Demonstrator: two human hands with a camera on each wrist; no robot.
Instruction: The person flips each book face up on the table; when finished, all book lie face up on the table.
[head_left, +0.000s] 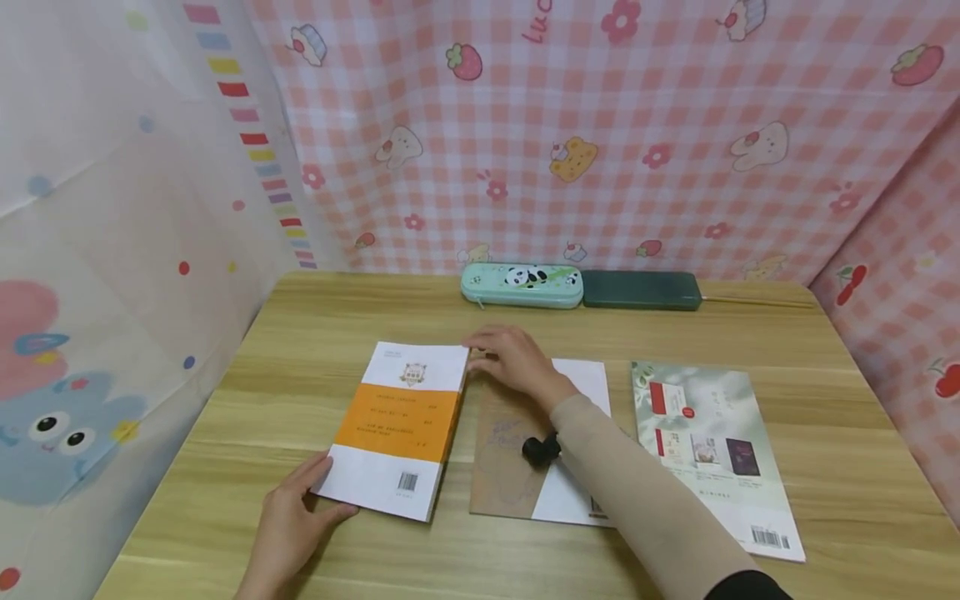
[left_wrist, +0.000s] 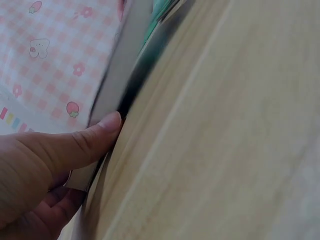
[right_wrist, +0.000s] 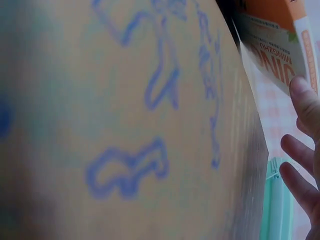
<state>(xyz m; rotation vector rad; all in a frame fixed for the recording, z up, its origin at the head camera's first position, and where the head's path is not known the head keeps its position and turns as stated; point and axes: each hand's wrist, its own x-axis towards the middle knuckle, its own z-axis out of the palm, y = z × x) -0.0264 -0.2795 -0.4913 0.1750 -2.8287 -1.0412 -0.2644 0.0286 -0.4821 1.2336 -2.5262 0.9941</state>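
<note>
Head: we see a white, orange-banded paperback book (head_left: pixel 393 425), long axis slanting far-right, barcode end near, over the left half of the pale wooden worktop (head_left: pixel 315 333), apart from its left edge | Left wrist: our left hand (left_wrist: pixel 47 172) pinches the near-left corner | Right wrist: our right hand (right_wrist: pixel 305 152) touches the spine (right_wrist: pixel 307 50), fingers relaxed; lettered lower cover (right_wrist: pixel 267 45) visible

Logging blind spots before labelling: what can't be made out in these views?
Head view: part of the middle book, hidden by the right sleeve.
Head view: the orange-and-white book, small print on its upper face too small to read.
Left wrist view: the green thing, cut off by the top edge and blurred.
Right wrist view: the blue mark, cut off by the left edge and blurred; part of the right grip, cut off by the right edge.
</note>
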